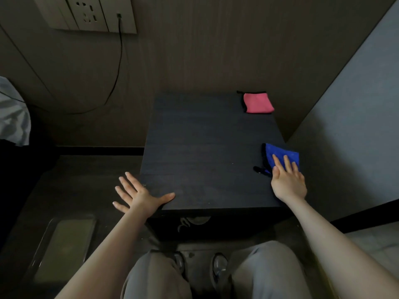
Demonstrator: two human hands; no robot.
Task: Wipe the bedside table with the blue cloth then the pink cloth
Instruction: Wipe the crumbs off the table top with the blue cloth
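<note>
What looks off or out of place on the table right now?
Nothing stands out. The pink cloth lies folded at the table's far right corner, the blue cloth sits under the right hand at the right edge, and the left hand rests on the near left corner.

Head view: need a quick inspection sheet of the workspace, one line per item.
Surface: bedside table, dark top, bare apart from two cloths.
Job's things: blue cloth at right edge; pink cloth folded at far right corner.
Clutter: nothing seen.
Grippers: right hand flat on blue cloth; left hand spread open at near left corner.
Cables: black cable hangs from wall socket panel.
Surroundings: dark wood wall, white bedding at left.
</note>
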